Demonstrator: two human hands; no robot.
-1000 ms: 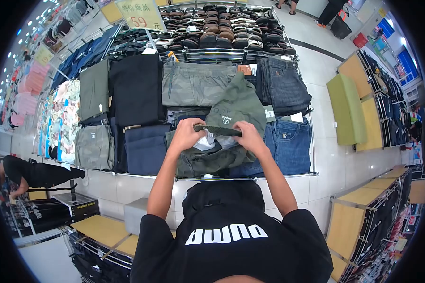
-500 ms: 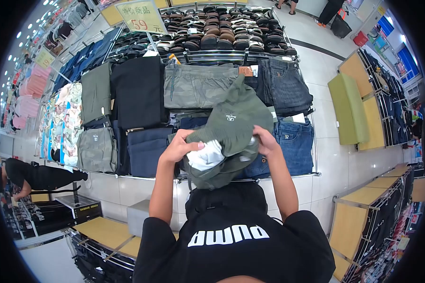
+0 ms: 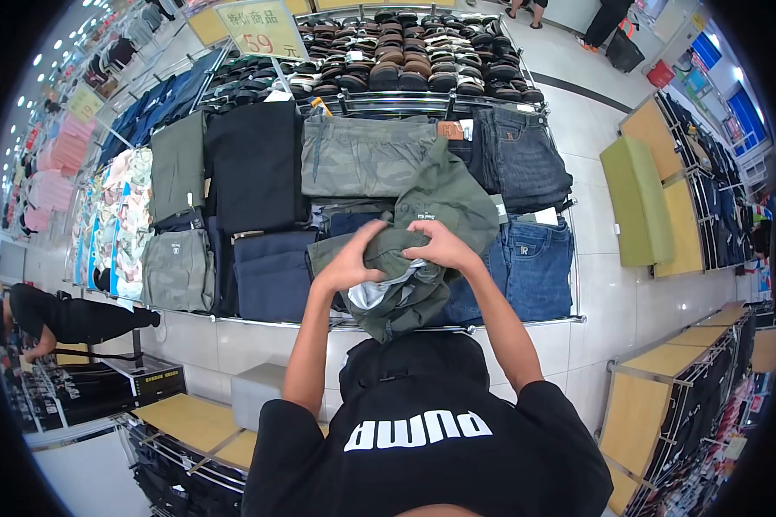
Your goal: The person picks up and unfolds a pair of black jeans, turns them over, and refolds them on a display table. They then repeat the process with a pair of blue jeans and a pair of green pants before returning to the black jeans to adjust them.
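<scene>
A pair of dark green trousers (image 3: 447,200) with a small white logo lies crumpled over the stacked clothes in front of me. White lining (image 3: 372,295) shows at its near, gathered end. My left hand (image 3: 350,265) is curved around the left side of the gathered waist, thumb and fingers on the cloth. From the other side, my right hand (image 3: 444,247) grips the waist between thumb and fingers. The two hands are close together, and some fingertips are hidden in the folds.
Folded camouflage trousers (image 3: 366,159), black trousers (image 3: 259,164) and blue jeans (image 3: 539,263) surround the green pair on the display. Behind are rows of shoes (image 3: 414,60) and a price sign (image 3: 261,30). A green padded bench (image 3: 636,202) stands right; another person (image 3: 78,319) is at left.
Both hands have come inward, the right one moving left across the cloth. The waist is now bunched up, with less white lining showing.
</scene>
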